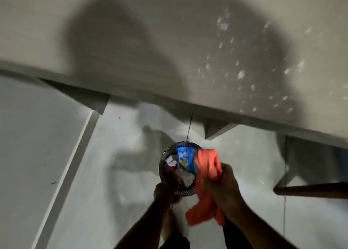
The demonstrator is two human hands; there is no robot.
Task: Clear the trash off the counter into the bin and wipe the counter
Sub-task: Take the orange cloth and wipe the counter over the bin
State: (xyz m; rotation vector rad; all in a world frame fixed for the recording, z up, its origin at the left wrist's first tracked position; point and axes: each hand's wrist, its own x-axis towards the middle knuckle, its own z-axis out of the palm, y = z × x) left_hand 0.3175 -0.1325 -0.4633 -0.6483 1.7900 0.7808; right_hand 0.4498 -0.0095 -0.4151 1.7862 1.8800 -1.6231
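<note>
A small round metal mesh bin (163, 161) stands on the floor below the counter edge, holding a blue wrapper (184, 157), white crumpled paper (187, 178) and a dark purple packet. My right hand (224, 182) is closed around an orange cloth (206, 173), which hangs over the bin's right rim. My left hand (162, 191) is at the bin's near rim, in shadow, and its grip is unclear. The pale counter (169, 41) fills the upper view, with white specks (241, 74) scattered on its right part.
The counter's front edge (188, 102) runs diagonally across the middle. A thin dark rod (189, 125) rises behind the bin. A brown wooden bar (310, 190) juts in from the right. A white strip (62, 175) crosses the grey floor at left.
</note>
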